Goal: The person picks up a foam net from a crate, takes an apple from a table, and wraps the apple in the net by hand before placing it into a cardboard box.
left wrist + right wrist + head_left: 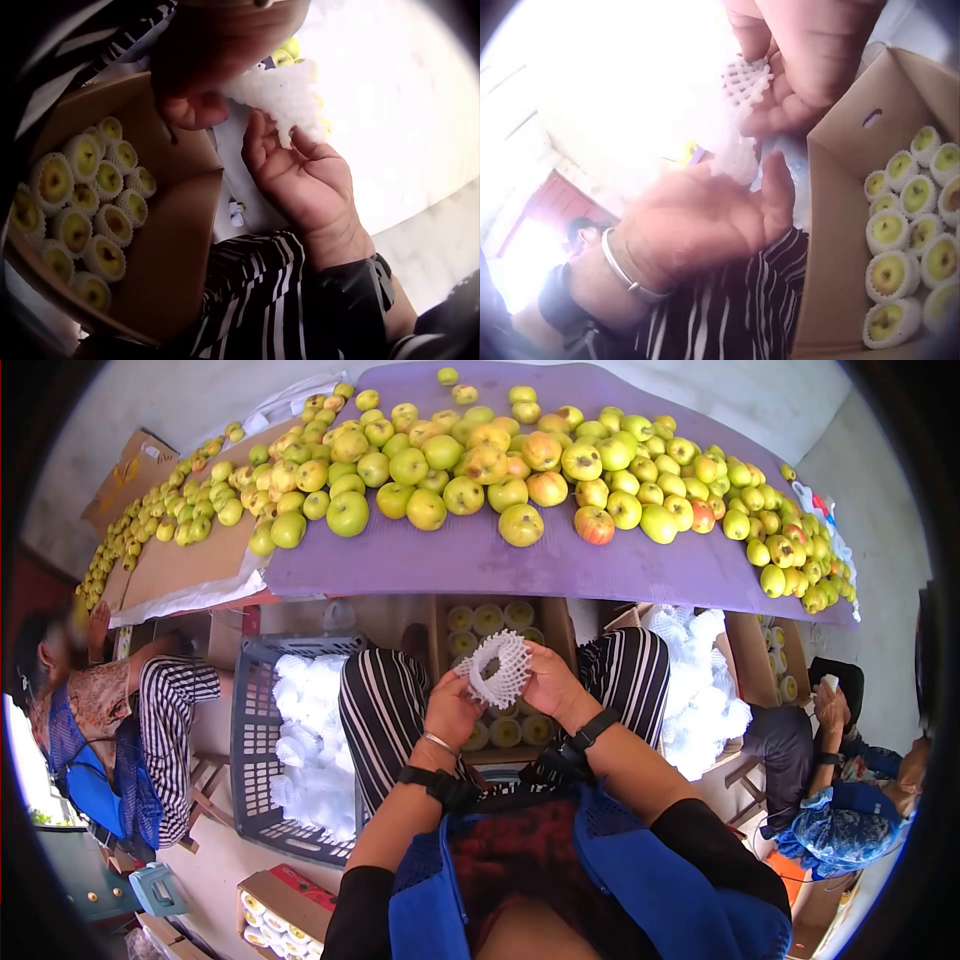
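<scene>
A white foam fruit net [497, 668] is stretched into a ring between both hands, with no fruit showing inside its opening. My left hand [452, 712] pinches the net's left side. Fingers of my right hand [555, 680] grip the opposite side, thumb at the rim. In the right wrist view, the net's knobbly mesh [747, 81] shows between the right fingers. Under the hands, between the knees, stands a cardboard box [180, 247] holding rows of netted apples [73, 229].
Many loose green-yellow apples [485, 463] cover the table with a purple mat [400, 565] ahead. A dark crate [255, 760] of foam nets stands left; more nets [695, 690] lie right. One person [100, 710] sits at the left, another [840, 800] at the right.
</scene>
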`<control>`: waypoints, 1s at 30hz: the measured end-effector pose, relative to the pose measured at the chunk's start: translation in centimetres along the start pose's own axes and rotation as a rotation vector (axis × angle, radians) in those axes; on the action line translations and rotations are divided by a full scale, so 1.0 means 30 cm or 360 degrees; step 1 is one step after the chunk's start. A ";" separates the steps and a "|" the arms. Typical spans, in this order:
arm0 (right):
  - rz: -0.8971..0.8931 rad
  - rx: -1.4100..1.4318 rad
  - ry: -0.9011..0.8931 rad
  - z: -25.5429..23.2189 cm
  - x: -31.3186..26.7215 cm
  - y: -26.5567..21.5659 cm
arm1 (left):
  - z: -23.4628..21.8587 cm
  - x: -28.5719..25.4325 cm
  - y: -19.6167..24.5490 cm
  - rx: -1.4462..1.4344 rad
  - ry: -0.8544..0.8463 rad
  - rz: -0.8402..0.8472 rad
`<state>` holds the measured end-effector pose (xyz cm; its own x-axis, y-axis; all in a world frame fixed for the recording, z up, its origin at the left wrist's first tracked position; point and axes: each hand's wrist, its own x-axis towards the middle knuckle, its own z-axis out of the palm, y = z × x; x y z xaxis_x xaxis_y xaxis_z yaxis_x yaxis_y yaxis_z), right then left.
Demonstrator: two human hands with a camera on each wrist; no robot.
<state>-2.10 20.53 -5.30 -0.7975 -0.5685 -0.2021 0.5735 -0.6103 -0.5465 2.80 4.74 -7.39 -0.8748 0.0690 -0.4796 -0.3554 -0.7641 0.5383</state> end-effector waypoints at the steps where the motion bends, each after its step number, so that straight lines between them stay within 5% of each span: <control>1: 0.0006 0.0121 -0.0091 0.002 -0.003 -0.007 | -0.002 0.000 -0.001 -0.0164 -0.0019 -0.0048; 4: 0.0073 0.0264 -0.0091 0.006 -0.006 -0.011 | 0.003 0.005 0.001 -0.0604 -0.0344 -0.0028; 11: 0.0159 0.0027 -0.0077 -0.024 0.015 0.019 | 0.002 0.006 0.005 -0.0755 -0.0466 -0.0147; 14: 0.0170 0.0091 0.0129 -0.015 0.022 0.020 | 0.012 0.006 -0.008 -0.0559 -0.0405 -0.0087; 16: 0.0097 0.0192 0.0359 -0.003 0.030 0.008 | 0.029 -0.004 -0.012 0.1002 0.0284 0.0487; 17: 0.0097 0.0193 0.0362 -0.013 0.033 0.013 | 0.037 -0.012 -0.005 0.1002 0.0284 0.0484; 20: -0.0007 0.0037 0.0546 -0.067 0.057 0.045 | 0.049 -0.024 0.013 0.1969 -0.0123 0.1070; 29: -0.0157 -0.0332 0.0668 -0.072 0.067 0.082 | 0.033 0.006 -0.011 0.2075 0.0029 0.1190; 30: -0.0150 -0.0387 0.0671 -0.070 0.065 0.079 | 0.015 0.011 -0.004 0.1501 0.0109 0.0706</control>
<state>-2.70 19.13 -8.69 -0.8788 -0.2137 -0.4266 0.4751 -0.4730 -0.7419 2.40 5.16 -7.31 -0.9796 -0.1543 -0.1287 -0.1452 0.1007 0.9843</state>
